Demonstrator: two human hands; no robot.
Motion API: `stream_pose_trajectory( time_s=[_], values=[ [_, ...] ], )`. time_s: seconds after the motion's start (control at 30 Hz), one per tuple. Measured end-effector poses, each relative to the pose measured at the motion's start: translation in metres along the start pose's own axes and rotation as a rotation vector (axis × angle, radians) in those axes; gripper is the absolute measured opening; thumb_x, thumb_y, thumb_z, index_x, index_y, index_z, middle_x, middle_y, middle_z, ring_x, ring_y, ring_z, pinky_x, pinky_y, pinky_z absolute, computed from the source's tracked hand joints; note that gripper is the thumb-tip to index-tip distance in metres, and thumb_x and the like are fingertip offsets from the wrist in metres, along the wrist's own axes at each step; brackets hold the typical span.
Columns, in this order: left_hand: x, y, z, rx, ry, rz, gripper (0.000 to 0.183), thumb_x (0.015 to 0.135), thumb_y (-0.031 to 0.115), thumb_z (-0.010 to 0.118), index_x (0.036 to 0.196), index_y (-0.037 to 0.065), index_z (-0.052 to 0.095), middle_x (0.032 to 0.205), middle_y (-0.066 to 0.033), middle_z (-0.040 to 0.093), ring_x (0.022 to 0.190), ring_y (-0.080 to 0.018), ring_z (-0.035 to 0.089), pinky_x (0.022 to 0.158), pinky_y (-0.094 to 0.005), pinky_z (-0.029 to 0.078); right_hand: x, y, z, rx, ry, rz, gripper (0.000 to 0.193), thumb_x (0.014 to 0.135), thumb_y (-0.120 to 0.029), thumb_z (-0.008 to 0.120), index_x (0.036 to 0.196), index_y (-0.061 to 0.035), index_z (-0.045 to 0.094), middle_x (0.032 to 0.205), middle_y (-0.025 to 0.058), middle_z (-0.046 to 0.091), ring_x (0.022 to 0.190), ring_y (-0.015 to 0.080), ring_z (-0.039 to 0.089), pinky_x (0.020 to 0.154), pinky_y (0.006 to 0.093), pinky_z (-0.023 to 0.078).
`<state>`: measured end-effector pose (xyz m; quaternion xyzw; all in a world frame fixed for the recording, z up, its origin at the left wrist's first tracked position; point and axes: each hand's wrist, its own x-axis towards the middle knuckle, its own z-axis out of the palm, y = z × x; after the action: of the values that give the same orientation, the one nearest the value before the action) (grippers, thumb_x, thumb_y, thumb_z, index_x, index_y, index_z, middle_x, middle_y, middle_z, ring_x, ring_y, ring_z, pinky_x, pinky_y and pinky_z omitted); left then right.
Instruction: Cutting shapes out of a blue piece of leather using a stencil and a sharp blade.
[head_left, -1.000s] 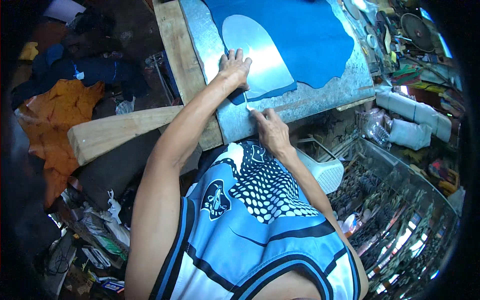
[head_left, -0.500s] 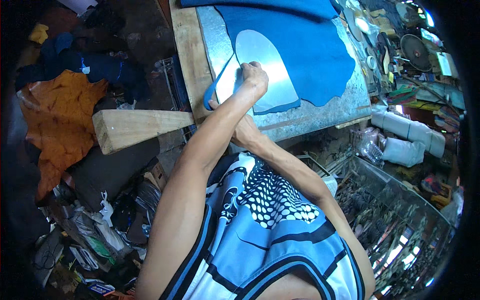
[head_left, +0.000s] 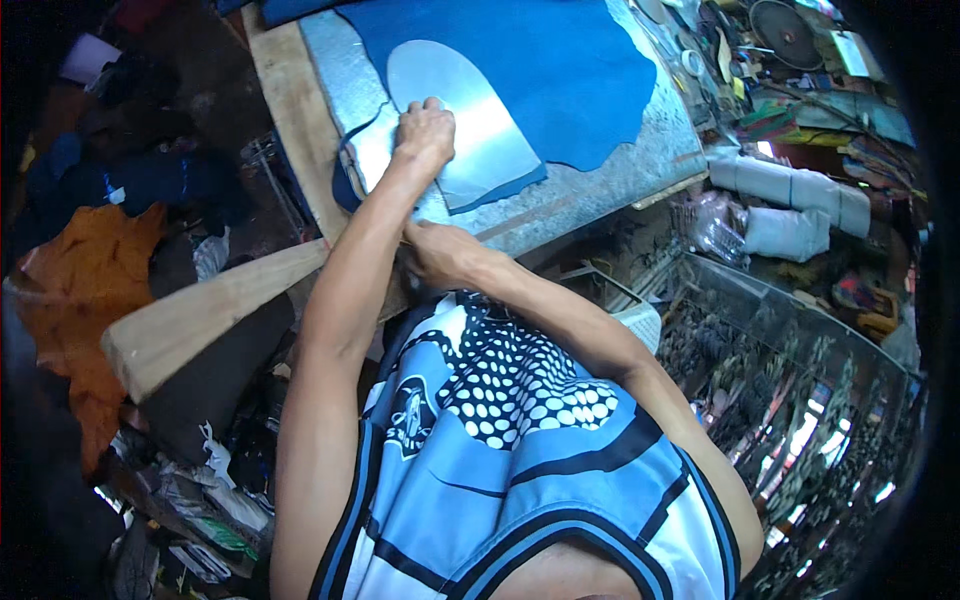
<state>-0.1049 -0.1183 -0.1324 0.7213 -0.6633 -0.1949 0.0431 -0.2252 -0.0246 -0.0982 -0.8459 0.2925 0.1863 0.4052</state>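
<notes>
My left hand (head_left: 427, 135) presses down with bent fingers on a shiny metal template (head_left: 480, 120), rounded at its far end. Under the template lies blue leather (head_left: 590, 80), spread over a metal-topped work table (head_left: 635, 170). A narrow blue strip (head_left: 346, 185) hangs loose along the left, by the table's wooden edge. Close to the near table edge, my right hand (head_left: 445, 253) is curled closed, its fingers partly behind my left forearm. What it holds, if anything, is hidden.
A thick wooden beam (head_left: 215, 315) juts left from the table. Brown leather (head_left: 85, 310) hangs at the far left. Wrapped white rolls (head_left: 790, 190) lie to the right, above a glass-sided case (head_left: 790, 340). Tools and a round disc (head_left: 787, 35) clutter the far right.
The view has shifted, so the table appears further left and higher. My right hand has drawn back toward the near table edge. My left hand stays on the template.
</notes>
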Motion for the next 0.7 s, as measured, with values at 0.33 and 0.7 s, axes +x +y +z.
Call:
stream_pose_trajectory(
  time_s=[0.33,0.7],
  values=[
    [0.014,0.026,0.027,-0.061,0.349,-0.294,0.039,0.08,0.032,0.077,0.103,0.001,0.071,0.108,-0.0164,0.062,0.105,-0.0337,0.057,0.088,-0.0472,0.047,-0.104,0.107,-0.151,0.48,0.395,0.169,0.044,0.101,-0.022,0.058,0.142,-0.0066,0.053,0.12,0.0104,0.067,0.087,0.0175,0.062,0.077,0.0314,0.053],
    [0.021,0.06,0.012,-0.095,0.311,-0.743,0.061,0.075,0.03,0.083,0.121,-0.005,0.062,0.133,-0.0235,0.051,0.112,-0.0357,0.054,0.093,-0.0473,0.044,0.119,0.128,-0.261,-0.443,0.207,-0.799,0.03,0.094,-0.016,0.063,0.124,-0.0148,0.065,0.096,0.0129,0.068,0.087,0.0355,0.066,0.073,0.0446,0.054]
  ],
)
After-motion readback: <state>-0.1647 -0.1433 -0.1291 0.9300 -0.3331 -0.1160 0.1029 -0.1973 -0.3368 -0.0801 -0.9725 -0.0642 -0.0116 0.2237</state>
